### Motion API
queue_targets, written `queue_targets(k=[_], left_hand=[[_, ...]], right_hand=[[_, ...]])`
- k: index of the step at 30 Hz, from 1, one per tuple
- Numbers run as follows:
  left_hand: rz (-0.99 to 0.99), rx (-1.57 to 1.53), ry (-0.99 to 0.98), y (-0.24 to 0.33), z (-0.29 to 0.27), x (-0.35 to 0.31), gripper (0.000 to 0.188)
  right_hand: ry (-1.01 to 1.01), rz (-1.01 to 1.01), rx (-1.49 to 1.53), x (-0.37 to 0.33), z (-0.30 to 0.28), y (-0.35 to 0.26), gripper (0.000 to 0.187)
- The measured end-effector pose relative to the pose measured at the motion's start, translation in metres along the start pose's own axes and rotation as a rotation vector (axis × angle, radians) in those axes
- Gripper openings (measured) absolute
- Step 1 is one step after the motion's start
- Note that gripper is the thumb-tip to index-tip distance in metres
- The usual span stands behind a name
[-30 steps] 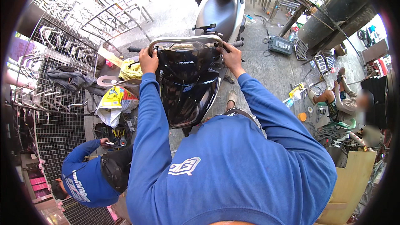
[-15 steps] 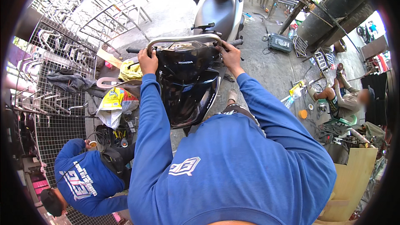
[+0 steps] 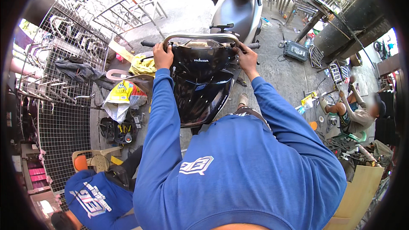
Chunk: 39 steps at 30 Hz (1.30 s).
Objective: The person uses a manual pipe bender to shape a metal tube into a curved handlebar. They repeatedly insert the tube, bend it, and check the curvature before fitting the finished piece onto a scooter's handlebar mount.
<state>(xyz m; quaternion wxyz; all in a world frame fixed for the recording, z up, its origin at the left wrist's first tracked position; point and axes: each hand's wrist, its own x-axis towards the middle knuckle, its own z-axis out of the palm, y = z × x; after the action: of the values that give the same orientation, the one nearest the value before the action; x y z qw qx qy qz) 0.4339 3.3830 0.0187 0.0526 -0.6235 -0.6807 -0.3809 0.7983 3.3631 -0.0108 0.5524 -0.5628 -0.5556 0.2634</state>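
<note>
A black scooter point(image 3: 198, 98) stands upright in front of me, its glossy front panel facing my chest. Across its top runs a bent silver metal tube point(image 3: 202, 36), both ends curving down toward me. My left hand point(image 3: 163, 56) is closed round the tube's left end, beside the left handlebar grip point(image 3: 148, 43). At the right end, my right hand point(image 3: 246, 61) has its fingers wrapped on the tube, close to the right handlebar grip point(image 3: 253, 45). How the tube's lower ends meet the scooter is hidden by my hands.
A second scooter point(image 3: 238, 15) with a grey seat stands just beyond. At lower left a co-worker in blue point(image 3: 91, 200) bends by a tan chair point(image 3: 102, 159). Another person point(image 3: 360, 117) sits at right among tools. Metal frames point(image 3: 128, 8) and a grey case point(image 3: 295, 51) stand around.
The whole scene has shifted right in the view. My hands stay on the tube. The co-worker at lower left has moved down, and the tan chair now shows.
</note>
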Motion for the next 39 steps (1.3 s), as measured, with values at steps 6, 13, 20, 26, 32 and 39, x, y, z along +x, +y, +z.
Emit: queue_targets(k=[6, 13, 20, 26, 32, 39], left_hand=[[0.095, -0.038, 0.051, 0.017, -0.034, 0.007, 0.027], [0.059, -0.29, -0.119, 0.044, -0.088, 0.02, 0.029], [0.06, -0.322, -0.074, 0.045, -0.09, 0.013, 0.032], [0.08, -0.291, -0.079, 0.037, -0.088, 0.016, 0.029], [0.101, -0.288, -0.039, 0.023, -0.057, 0.013, 0.028], [0.039, -0.183, -0.067, 0.001, -0.013, 0.004, 0.025]], right_hand=[[-0.074, -0.004, 0.042, 0.027, -0.027, -0.035, 0.035], [-0.26, 0.11, 0.165, 0.071, -0.072, -0.079, 0.041], [-0.247, 0.117, 0.225, 0.055, -0.068, -0.081, 0.04], [-0.244, 0.159, 0.236, 0.051, -0.061, -0.068, 0.04], [-0.195, 0.12, 0.208, 0.04, -0.048, -0.043, 0.041], [-0.122, 0.144, 0.193, 0.012, -0.025, -0.003, 0.039]])
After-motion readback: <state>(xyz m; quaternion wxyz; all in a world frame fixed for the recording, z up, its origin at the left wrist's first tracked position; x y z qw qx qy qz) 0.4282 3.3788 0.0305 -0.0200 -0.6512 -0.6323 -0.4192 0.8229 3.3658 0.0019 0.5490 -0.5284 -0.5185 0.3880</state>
